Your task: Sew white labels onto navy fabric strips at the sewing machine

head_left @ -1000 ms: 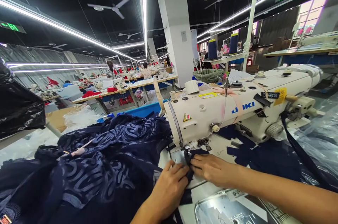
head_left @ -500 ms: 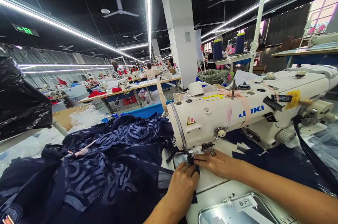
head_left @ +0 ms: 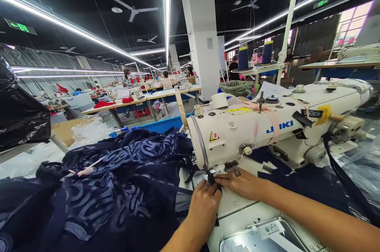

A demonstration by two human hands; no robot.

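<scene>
White sewing table (head_left: 237,208) under navy fabric (head_left: 118,188)

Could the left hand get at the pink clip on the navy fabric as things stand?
Probably yes: the left hand rests on the navy fabric, and the pink clip lies uncovered further left, with only fabric between.

Our two hands, the left hand (head_left: 204,208) and the right hand (head_left: 241,184), are bare, with no gloves, rings or tape on them. Our forearms are bare as well: no sleeve or cuff shows up to the edge of the picture. We see no watch or band at either wrist. Our nails are short and plain.
</scene>
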